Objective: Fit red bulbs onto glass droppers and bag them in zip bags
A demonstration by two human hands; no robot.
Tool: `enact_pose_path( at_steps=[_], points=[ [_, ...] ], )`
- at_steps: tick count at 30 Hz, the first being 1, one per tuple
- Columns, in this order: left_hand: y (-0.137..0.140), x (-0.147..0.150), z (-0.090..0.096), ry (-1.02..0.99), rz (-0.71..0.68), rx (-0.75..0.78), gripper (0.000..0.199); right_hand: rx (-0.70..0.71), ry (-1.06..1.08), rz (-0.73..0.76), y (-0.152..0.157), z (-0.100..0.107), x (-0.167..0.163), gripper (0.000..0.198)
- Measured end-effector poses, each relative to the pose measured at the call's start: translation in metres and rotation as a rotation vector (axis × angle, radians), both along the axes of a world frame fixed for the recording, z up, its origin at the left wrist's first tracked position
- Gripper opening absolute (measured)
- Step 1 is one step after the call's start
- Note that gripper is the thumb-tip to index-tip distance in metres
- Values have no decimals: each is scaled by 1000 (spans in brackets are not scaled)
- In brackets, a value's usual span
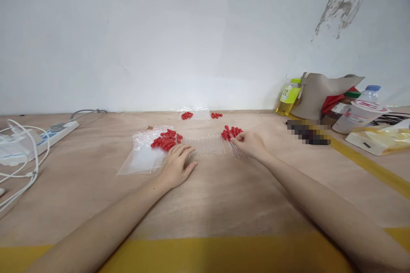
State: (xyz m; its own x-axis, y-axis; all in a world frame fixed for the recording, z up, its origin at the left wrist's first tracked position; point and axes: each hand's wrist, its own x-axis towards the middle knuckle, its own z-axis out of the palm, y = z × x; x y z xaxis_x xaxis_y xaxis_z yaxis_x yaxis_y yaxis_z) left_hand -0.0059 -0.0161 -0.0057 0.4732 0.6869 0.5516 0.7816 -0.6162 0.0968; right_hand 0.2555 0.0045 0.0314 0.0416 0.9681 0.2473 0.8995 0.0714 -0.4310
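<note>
A row of thin clear glass tubes [206, 146] lies side by side on the table in front of me. My left hand [177, 165] rests at the row's left end, fingers spread and thumb apart, next to a pile of red rubber bulbs [166, 140]. At the right end several glass droppers [228, 133] with red bulbs on them lie together. Over these, my right hand [251, 143] is closed in a pinch on a glass dropper, partly hidden by the fingers. Under the red pile are clear zip bags [136, 160].
Farther back lies another clear bag [200, 114] with small groups of red bulbs [186, 115]. A power strip [60, 131] with white cables stands left. At right are a yellow-green bottle [288, 96], a grey bag [315, 94], a plastic cup [355, 118] and a yellow packet [379, 140].
</note>
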Motion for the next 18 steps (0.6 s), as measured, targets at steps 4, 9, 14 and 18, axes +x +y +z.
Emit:
enact_pose_path(
  at_steps=[4, 9, 14, 18],
  points=[
    [3, -1, -3, 116, 82, -112, 44, 12, -51, -130, 15, -2, 4, 31],
    [3, -3, -4, 193, 96, -201, 46, -9, -128, -177, 24, -14, -2, 32],
    [3, -3, -4, 205, 75, -237, 49, 3, -134, -167, 26, -23, 0, 37],
    [2, -3, -4, 194, 88, -247, 48, 68, -102, -139, 23, -23, -6, 33]
  ],
)
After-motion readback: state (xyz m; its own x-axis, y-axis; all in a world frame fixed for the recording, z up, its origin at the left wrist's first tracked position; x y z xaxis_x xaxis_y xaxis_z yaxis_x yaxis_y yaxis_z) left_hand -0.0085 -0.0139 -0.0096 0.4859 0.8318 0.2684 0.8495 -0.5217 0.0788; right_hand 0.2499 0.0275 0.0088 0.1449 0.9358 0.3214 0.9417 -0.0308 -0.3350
